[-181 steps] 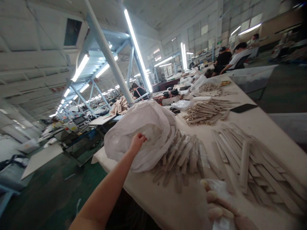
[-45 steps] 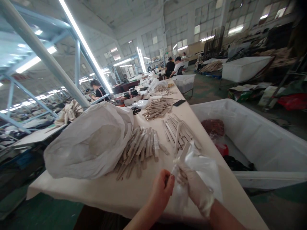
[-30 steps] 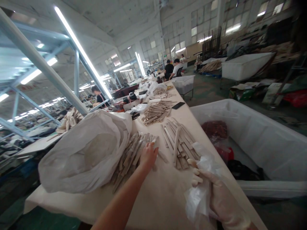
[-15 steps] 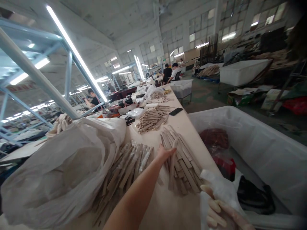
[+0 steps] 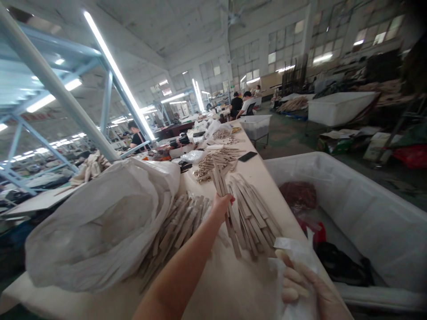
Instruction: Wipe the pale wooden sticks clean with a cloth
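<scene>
My left hand (image 5: 222,204) is closed around a few beige straps (image 5: 218,181), lifted at their far ends beside a fanned pile of similar straps (image 5: 255,218) on the table. At the lower right, my right hand (image 5: 296,284) is curled around a translucent white plastic bag (image 5: 293,246). Left of my forearm lies another pile of straps (image 5: 182,222), some with clear plastic wrapping. A large white sack (image 5: 100,226) stands against that pile. Farther up the table rests a heap of straps with gold-coloured metal ends (image 5: 213,162).
A dark phone-like slab (image 5: 247,156) lies near the table's (image 5: 270,195) right edge. Beside that edge stands a deep white bin (image 5: 367,200) with red and black items inside. Blue metal framing (image 5: 66,84) rises at left. Several people sit or stand farther back.
My left hand has closed on a few straps and raised them off the pile, moving slightly left and up. My right hand still holds the plastic bag. The view has shifted a little.
</scene>
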A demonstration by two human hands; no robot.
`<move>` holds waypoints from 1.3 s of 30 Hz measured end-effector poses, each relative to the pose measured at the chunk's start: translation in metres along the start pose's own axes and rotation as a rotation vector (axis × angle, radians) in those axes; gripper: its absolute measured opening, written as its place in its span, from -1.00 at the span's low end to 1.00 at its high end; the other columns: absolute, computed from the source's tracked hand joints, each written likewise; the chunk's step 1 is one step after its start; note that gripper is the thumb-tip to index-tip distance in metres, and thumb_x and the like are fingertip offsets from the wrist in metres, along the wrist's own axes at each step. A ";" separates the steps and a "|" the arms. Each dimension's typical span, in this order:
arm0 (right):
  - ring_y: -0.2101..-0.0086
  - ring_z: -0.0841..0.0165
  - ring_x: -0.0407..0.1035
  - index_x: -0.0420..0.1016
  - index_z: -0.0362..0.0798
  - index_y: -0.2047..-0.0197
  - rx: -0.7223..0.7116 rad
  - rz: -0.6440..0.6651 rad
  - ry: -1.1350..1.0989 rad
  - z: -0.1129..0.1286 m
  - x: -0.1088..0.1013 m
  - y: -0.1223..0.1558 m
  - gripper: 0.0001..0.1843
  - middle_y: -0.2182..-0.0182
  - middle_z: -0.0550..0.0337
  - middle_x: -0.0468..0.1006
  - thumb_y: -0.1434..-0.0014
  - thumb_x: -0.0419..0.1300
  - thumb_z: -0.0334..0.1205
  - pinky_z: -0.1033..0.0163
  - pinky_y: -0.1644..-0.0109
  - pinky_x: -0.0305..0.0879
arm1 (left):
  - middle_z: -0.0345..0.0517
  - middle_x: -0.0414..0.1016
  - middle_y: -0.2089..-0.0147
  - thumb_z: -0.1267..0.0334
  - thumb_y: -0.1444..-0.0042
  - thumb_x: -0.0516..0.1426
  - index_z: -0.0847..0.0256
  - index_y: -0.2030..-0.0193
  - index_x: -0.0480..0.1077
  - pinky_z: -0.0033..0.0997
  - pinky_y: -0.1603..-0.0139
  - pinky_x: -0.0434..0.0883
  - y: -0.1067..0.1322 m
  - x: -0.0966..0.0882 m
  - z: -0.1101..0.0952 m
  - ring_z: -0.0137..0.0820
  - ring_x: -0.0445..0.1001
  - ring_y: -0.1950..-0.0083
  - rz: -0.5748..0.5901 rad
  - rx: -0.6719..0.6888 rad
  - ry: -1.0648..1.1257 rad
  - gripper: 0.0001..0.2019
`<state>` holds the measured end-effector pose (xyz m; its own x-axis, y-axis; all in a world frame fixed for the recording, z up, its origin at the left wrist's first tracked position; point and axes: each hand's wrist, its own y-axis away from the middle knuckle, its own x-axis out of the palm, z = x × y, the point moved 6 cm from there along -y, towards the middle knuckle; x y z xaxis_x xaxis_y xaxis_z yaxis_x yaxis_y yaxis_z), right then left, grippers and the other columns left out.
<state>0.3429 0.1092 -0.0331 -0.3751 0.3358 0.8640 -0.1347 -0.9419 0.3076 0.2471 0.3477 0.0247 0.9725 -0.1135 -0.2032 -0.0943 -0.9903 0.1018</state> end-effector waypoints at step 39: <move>0.73 0.55 0.15 0.49 -0.18 0.37 0.381 0.194 0.366 -0.100 0.058 0.072 -0.74 0.72 0.34 0.26 0.05 0.26 -0.13 0.39 0.63 0.10 | -0.31 0.20 0.58 0.26 0.13 0.11 0.27 0.46 0.22 -0.57 0.53 0.16 0.168 -0.057 0.044 -0.58 0.18 0.56 0.420 -0.003 -0.092 -0.86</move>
<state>0.2201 0.0612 -0.0003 -0.6630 0.0704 0.7453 0.2840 -0.8975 0.3374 0.1669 0.1845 0.0104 0.8268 -0.5133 -0.2299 -0.4771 -0.8565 0.1968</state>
